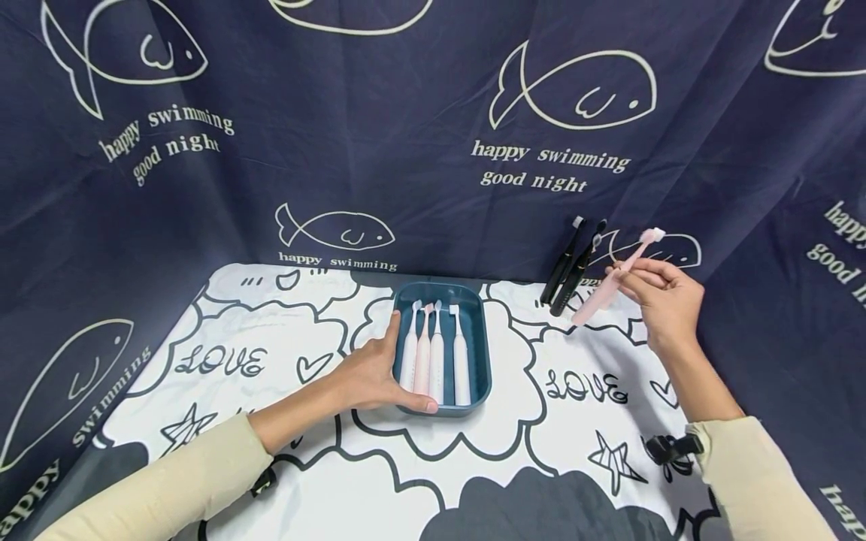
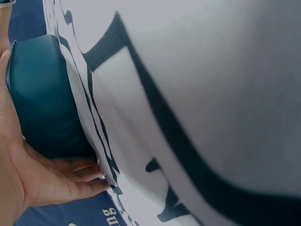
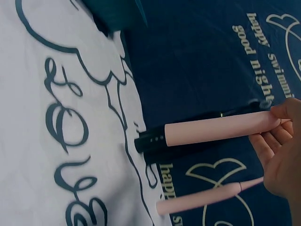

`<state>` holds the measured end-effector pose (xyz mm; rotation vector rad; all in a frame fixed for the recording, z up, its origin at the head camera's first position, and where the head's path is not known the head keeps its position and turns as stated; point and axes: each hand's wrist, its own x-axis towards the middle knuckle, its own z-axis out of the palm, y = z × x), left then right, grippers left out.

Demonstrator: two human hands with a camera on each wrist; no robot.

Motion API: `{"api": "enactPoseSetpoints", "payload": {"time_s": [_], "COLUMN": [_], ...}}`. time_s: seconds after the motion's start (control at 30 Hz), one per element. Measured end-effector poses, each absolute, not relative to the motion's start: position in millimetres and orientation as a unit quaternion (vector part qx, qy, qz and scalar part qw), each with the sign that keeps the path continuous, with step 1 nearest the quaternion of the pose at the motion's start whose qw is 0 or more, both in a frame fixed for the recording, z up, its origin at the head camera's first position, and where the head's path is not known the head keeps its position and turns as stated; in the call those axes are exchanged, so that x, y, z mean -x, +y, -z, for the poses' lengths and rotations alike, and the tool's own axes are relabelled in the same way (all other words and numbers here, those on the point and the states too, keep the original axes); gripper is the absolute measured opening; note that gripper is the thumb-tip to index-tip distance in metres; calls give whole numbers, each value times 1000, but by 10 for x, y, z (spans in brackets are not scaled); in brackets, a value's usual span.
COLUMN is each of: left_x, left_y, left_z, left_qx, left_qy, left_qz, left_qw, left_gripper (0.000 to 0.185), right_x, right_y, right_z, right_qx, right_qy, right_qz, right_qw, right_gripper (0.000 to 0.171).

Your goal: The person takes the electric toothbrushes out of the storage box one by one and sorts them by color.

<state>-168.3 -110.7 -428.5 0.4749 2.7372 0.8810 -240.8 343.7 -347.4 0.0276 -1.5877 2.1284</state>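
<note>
1. Pink electric toothbrush (image 1: 597,300): one, held above the back right part of the worktop (image 1: 338,496); bristles uppermost, handle slanting down toward the back edge.
2. Right hand (image 1: 666,300): thumb and fingers pinching that pink toothbrush at the top of its handle, near the neck.
3. Teal tray (image 1: 483,353): one, rectangular with rounded corners, near the middle of the worktop's back edge.
4. Left hand (image 1: 379,376): thumb and fingers spread about the tray's front left corner; thumb at the front rim, forefinger along the left wall.
5. Tray contents: four electric toothbrushes in a row, heads toward the tray's back edge. From the left: white (image 1: 409,361), pale pink (image 1: 422,364), white (image 1: 437,368), then, across a gap, white (image 1: 461,368) nearer the right wall.
6. Black electric toothbrushes: two, side by side, one (image 1: 558,276) left of the other (image 1: 570,285); bases by the worktop's back edge, toward its right corner, heads up before the navy fish-print curtain (image 1: 406,113).
7. Second loose pink toothbrush (image 3: 197,200): beside the black pair, seen in the right wrist view; largely masked from the head view.
</note>
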Motion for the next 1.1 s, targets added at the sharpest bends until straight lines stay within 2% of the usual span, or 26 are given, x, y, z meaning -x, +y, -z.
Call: {"api": "enactPoseSetpoints", "payload": {"time_s": [0.23, 0.8, 1.1], "left_x": [1680, 1669, 1667], "left_y": [-1109, -1114, -1117], "left_z": [4282, 4283, 4273], "left_qx": [-162, -163, -155], "left_qy": [934, 932, 932], "left_qz": [-298, -304, -307], "left_qw": [113, 114, 117], "left_gripper": [173, 172, 174], "right_x": [2467, 2708, 2783], "right_y": [3638, 4030, 4119], "right_z": [3493, 3556, 3585], "right_qx": [5, 121, 164], "right_qy": [-555, -559, -572], "right_qz": [-789, -767, -751], "right_qw": [262, 290, 288], "right_gripper": [29, 32, 31]}}
